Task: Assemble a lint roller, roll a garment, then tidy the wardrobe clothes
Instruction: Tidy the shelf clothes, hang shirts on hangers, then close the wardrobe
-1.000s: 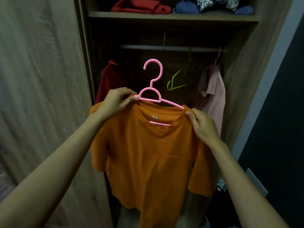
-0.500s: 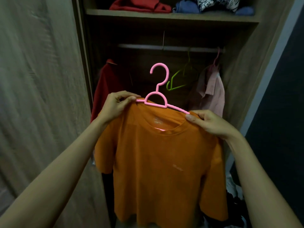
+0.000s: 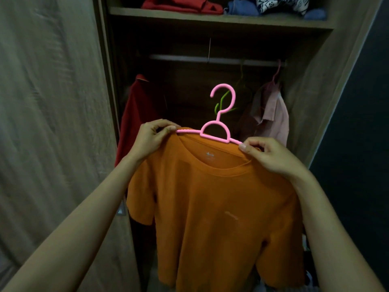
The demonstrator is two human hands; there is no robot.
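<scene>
An orange T-shirt [image 3: 219, 207] hangs on a pink plastic hanger [image 3: 219, 131] in front of the open wardrobe. My left hand [image 3: 151, 140] pinches the shirt's left shoulder where it meets the hanger arm. My right hand [image 3: 267, 152] pinches the right shoulder at the other hanger arm. The hanger's hook points up, below the metal rail [image 3: 214, 59] and apart from it. No lint roller is in sight.
On the rail hang a red garment [image 3: 136, 114] at the left, an empty green hanger [image 3: 221, 104] behind the pink hook, and a pink shirt [image 3: 271, 116] at the right. Folded clothes [image 3: 183, 6] lie on the upper shelf [image 3: 221, 18]. The wardrobe door [image 3: 52, 123] stands at the left.
Both hands have shifted the shirt and hanger to the right. The right hand has turned and regripped the shoulder from above.
</scene>
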